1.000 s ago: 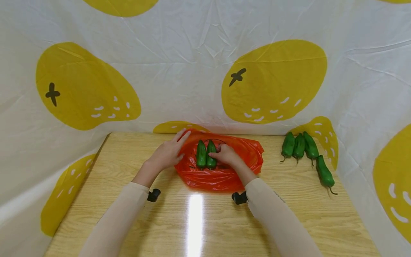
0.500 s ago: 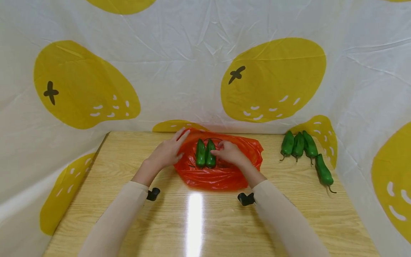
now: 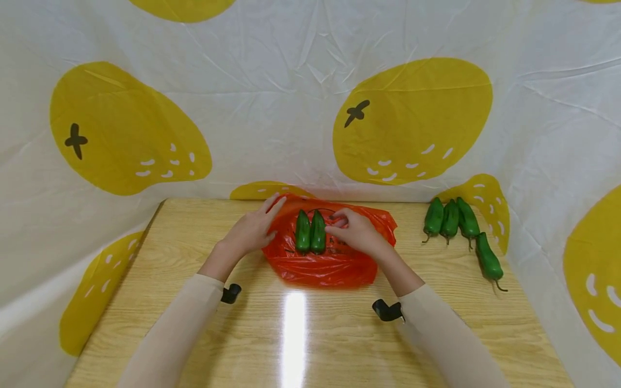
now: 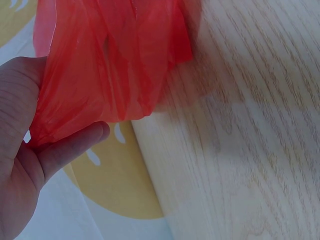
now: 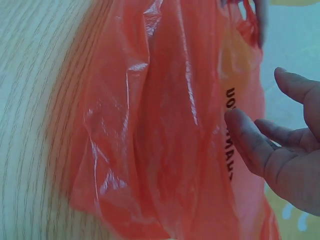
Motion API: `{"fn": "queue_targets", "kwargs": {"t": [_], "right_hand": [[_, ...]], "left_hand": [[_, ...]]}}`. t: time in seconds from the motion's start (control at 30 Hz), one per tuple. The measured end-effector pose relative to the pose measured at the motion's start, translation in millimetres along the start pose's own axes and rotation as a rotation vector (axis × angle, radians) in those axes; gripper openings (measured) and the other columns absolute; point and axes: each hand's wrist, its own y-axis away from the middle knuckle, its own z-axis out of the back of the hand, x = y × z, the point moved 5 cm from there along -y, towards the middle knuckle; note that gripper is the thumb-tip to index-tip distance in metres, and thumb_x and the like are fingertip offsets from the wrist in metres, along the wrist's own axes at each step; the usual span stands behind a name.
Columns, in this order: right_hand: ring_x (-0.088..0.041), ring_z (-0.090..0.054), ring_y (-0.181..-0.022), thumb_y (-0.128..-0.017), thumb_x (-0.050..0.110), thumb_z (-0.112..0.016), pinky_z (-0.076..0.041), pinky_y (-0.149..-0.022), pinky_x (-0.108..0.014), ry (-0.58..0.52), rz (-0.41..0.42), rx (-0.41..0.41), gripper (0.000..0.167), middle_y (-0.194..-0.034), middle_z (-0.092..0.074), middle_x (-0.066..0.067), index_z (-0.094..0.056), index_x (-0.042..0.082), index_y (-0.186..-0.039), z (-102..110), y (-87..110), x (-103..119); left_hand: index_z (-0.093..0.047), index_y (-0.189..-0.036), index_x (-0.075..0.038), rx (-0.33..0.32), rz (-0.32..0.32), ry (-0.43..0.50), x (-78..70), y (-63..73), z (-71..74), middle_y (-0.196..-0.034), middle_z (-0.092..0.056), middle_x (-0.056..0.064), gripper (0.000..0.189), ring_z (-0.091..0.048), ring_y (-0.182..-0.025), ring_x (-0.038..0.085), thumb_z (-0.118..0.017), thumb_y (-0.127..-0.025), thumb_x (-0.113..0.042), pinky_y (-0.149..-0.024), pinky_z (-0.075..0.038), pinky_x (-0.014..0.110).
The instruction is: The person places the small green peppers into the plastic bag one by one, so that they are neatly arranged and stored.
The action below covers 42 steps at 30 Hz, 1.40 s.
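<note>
Right hand (image 3: 356,230) hovering half-open, empty, beside two peppers (image 3: 317,238) on red bag (image 3: 322,273); left hand (image 3: 248,230) gripping its edge, steady tension advisable.

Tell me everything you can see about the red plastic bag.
The red plastic bag looks thin, glossy and partly see-through, with dark lettering. It lies crumpled on the wooden table, two green peppers on or inside it, unclear which. The left hand touches its left side; the right hand is over its right part, contact unclear.
</note>
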Motion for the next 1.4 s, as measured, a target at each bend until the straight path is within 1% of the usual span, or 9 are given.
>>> {"fn": "queue_targets", "kwargs": {"t": [0.23, 0.47, 0.57, 0.67, 0.8, 0.97, 1.13, 1.33, 1.4], "right_hand": [[-0.025, -0.070, -0.104, -0.098, 0.037, -0.072, -0.058, -0.089, -0.042, -0.022, 0.084, -0.028, 0.055, -0.123, -0.070, -0.011, -0.056, 0.008, -0.141, 18.2, 22.3, -1.5], [-0.030, -0.066, -0.113, -0.099, 0.034, -0.070, -0.056, -0.093, -0.047, -0.063, 0.161, -0.051, 0.054, -0.127, -0.068, -0.012, -0.054, 0.009, -0.144, 40.1, 40.7, -17.1], [-0.031, -0.065, -0.117, -0.101, 0.032, -0.068, -0.056, -0.094, -0.044, -0.092, 0.169, -0.074, 0.053, -0.130, -0.066, -0.014, -0.052, 0.008, -0.146, 51.1, 49.6, -27.2], [-0.031, -0.064, -0.117, -0.103, 0.030, -0.066, -0.057, -0.090, -0.033, -0.108, 0.176, -0.126, 0.051, -0.131, -0.065, -0.016, -0.052, 0.007, -0.146, 62.4, 58.4, -36.8], [-0.020, -0.065, -0.112, -0.103, 0.026, -0.065, -0.053, -0.085, -0.016, -0.129, 0.196, -0.215, 0.049, -0.130, -0.066, -0.019, -0.053, 0.006, -0.146, 77.2, 70.6, -48.0], [0.006, -0.061, -0.105, -0.103, 0.022, -0.065, -0.049, -0.085, -0.007, -0.132, 0.216, -0.313, 0.047, -0.127, -0.066, -0.019, -0.054, 0.005, -0.145, 94.8, 84.3, -63.6], [0.011, -0.058, -0.104, -0.103, 0.021, -0.064, -0.048, -0.083, -0.006, -0.086, 0.218, -0.417, 0.045, -0.123, -0.067, -0.006, -0.055, 0.004, -0.144, 116.5, 98.0, -85.6], [0.014, -0.052, -0.111, -0.105, 0.023, -0.062, -0.041, -0.087, -0.002, -0.063, 0.165, -0.476, 0.051, -0.124, -0.058, 0.024, -0.048, 0.001, -0.149, 143.6, 114.1, -123.0], [0.016, -0.048, -0.114, -0.105, 0.025, -0.061, -0.038, -0.087, -0.001, -0.055, 0.126, -0.489, 0.053, -0.129, -0.057, 0.023, -0.046, 0.003, -0.152, 151.1, 119.1, -138.0]], "left_hand": [[-0.016, -0.167, -0.015, 0.021, 0.010, 0.008, 1.1, -0.6, -1.1, -0.171, -0.020, 0.016, 0.096, -0.043, -0.045, 0.012, -0.076, -0.092, -0.016, -0.047, -0.041, 0.023], [-0.015, -0.168, -0.016, 0.028, 0.014, 0.000, 0.1, -1.0, -1.2, -0.172, -0.020, 0.015, 0.097, -0.044, -0.045, 0.013, -0.076, -0.093, -0.017, -0.048, -0.042, 0.024], [-0.015, -0.168, -0.015, 0.024, 0.013, 0.000, -0.4, -1.4, -1.2, -0.171, -0.020, 0.015, 0.097, -0.044, -0.045, 0.013, -0.076, -0.092, -0.016, -0.048, -0.042, 0.024], [-0.016, -0.167, -0.015, 0.015, 0.011, 0.002, -0.6, -1.7, -1.1, -0.171, -0.021, 0.016, 0.097, -0.045, -0.046, 0.013, -0.076, -0.091, -0.015, -0.049, -0.043, 0.025], [-0.016, -0.167, -0.015, 0.012, 0.012, 0.007, -1.2, -1.6, -0.6, -0.171, -0.022, 0.015, 0.097, -0.045, -0.046, 0.013, -0.076, -0.091, -0.014, -0.050, -0.043, 0.025], [-0.016, -0.167, -0.015, 0.019, 0.017, 0.015, -1.6, -1.2, -0.2, -0.171, -0.021, 0.015, 0.097, -0.045, -0.046, 0.013, -0.076, -0.092, -0.015, -0.050, -0.043, 0.025], [-0.016, -0.167, -0.015, 0.015, 0.013, 0.012, -1.7, -0.4, 0.8, -0.171, -0.021, 0.016, 0.097, -0.045, -0.046, 0.013, -0.076, -0.092, -0.015, -0.050, -0.043, 0.025], [-0.016, -0.167, -0.015, 0.016, 0.012, 0.013, -1.5, 1.9, 1.3, -0.171, -0.021, 0.016, 0.097, -0.046, -0.047, 0.012, -0.076, -0.091, -0.014, -0.050, -0.044, 0.025], [-0.016, -0.168, -0.016, 0.015, 0.013, 0.013, -1.2, 2.9, 1.3, -0.171, -0.021, 0.016, 0.097, -0.046, -0.048, 0.012, -0.076, -0.091, -0.014, -0.050, -0.044, 0.024]]}}
